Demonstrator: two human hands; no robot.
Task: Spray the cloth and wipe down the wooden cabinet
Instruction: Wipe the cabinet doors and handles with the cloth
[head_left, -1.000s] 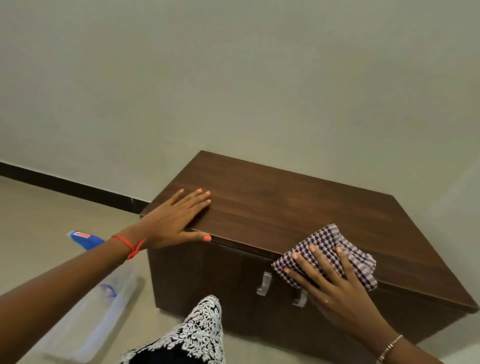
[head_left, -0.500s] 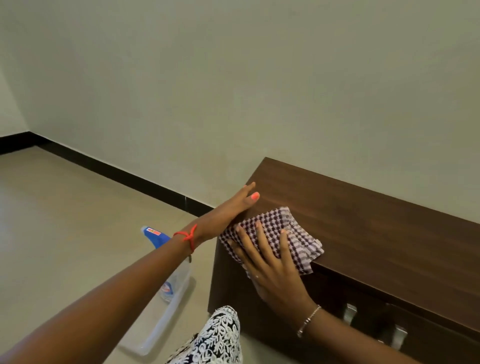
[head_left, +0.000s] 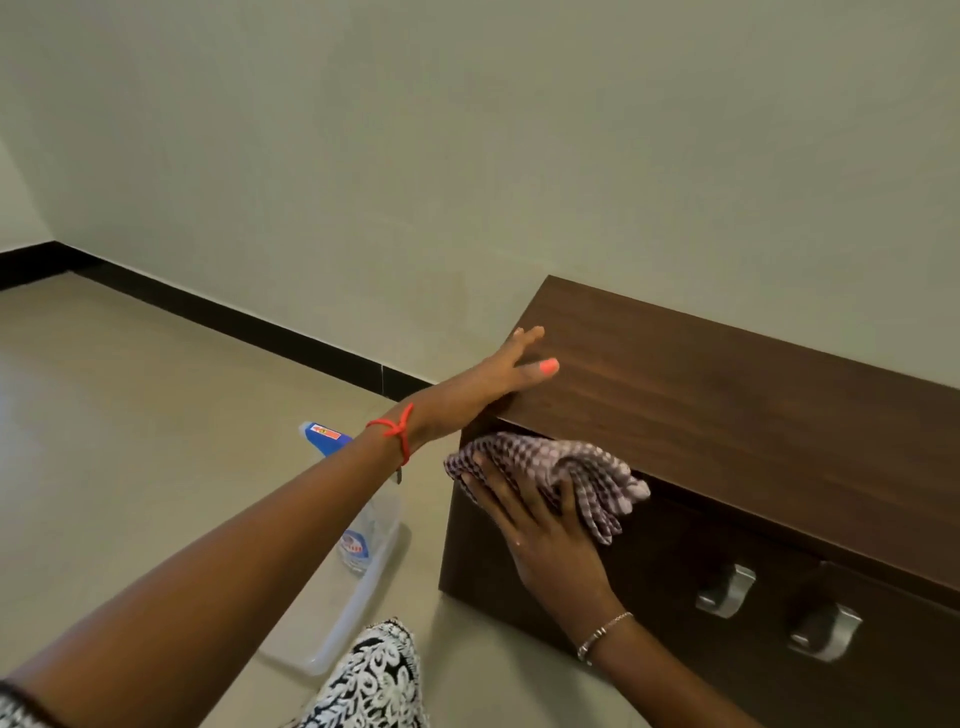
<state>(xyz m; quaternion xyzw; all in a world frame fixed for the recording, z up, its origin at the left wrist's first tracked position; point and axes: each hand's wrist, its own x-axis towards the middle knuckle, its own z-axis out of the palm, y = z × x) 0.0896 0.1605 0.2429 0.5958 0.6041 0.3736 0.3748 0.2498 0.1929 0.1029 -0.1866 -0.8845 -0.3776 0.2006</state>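
The dark wooden cabinet (head_left: 727, 410) stands low against the wall at the right. My left hand (head_left: 506, 376) lies flat on its top near the left corner, fingers spread, holding nothing. My right hand (head_left: 540, 525) presses the purple-and-white checked cloth (head_left: 576, 473) against the upper left of the cabinet's front face, just under the top edge. The spray bottle (head_left: 358, 530), clear with a blue head, lies in a clear tray on the floor left of the cabinet, partly hidden behind my left forearm.
The clear plastic tray (head_left: 353, 618) sits on the beige floor beside the cabinet's left side. Two metal handles (head_left: 727, 590) stick out of the cabinet front at the right. A black skirting (head_left: 249, 325) runs along the wall. My patterned clothing (head_left: 374, 675) shows at the bottom.
My right hand slid the cloth leftward along the top, then down over the front edge onto the front face. My left hand shifted along the top near the left corner. The view swung left.
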